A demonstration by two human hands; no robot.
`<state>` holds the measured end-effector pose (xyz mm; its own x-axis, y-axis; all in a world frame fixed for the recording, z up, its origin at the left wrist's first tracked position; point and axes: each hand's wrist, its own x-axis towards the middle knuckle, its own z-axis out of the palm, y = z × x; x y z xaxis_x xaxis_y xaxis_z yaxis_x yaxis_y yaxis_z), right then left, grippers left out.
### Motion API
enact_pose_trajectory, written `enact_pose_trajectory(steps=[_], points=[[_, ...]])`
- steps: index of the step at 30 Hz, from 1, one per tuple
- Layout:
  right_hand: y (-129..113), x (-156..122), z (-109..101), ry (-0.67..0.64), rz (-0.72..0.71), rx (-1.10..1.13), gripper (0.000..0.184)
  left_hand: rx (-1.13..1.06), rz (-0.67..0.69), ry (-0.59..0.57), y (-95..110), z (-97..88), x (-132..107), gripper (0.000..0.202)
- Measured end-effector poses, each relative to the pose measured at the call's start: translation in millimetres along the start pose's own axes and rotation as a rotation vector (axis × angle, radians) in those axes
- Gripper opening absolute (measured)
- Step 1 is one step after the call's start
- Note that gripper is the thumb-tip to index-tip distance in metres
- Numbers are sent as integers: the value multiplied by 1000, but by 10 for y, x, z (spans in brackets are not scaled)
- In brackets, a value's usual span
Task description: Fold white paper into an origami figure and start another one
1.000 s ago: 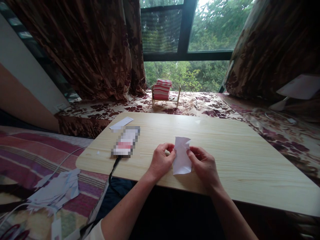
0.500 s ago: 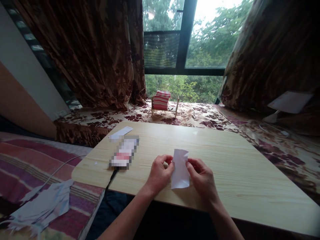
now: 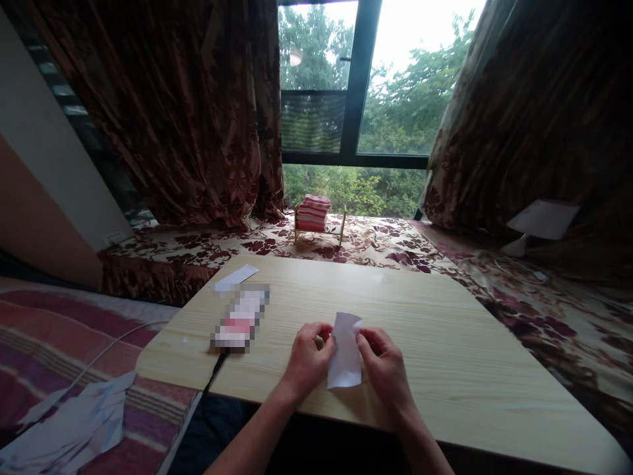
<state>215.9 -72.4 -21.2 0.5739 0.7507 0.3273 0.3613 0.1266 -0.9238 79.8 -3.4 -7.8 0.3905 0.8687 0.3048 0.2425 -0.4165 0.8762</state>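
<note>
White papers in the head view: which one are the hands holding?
The creased paper piece between the left hand and right hand; the paper strip lies on the table, the paper heap on the striped cloth.

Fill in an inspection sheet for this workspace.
Surface: pale wood-grain table.
Work items: small rectangular white paper sheet, slightly curled.
Clutter: pixelated rectangular object and flat white paper strip on table; loose white papers on purple striped fabric.
Hands: bare left hand and bare right hand, each pinching one side of the sheet.
Cables: thin white cable over the fabric; black cord at the pixelated object.
Surroundings: brown floral curtains, dark-framed glass window, red-and-white striped cloth stack, white lamp.
</note>
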Motion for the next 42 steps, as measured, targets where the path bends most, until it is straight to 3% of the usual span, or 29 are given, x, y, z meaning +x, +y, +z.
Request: enact_pose_trajectory(steps=[9,18,23,26,32,39,42], points=[[-12,-8,-2,3,-46,-13,21,7,3,19,-5,14,9,11],[43,6,3,0,33,-35,24,-52,-60,-10,-2,7,30,15],[7,-31,-4,21,193,-41,39,-151,-105,171,24,-47,24,12],[-30,-40,-5,13,218,-44,42,-137,-88,210,27,-53,16,14],[-40,-36,-19,9,221,-42,39,-124,-101,112,33,-21,17,17],[13,-22,-41,3,35,-124,27,-28,-55,4,20,-8,12,18],[19,-20,-36,19,18,-119,25,3,-28,-18,2,-4,5,22]])
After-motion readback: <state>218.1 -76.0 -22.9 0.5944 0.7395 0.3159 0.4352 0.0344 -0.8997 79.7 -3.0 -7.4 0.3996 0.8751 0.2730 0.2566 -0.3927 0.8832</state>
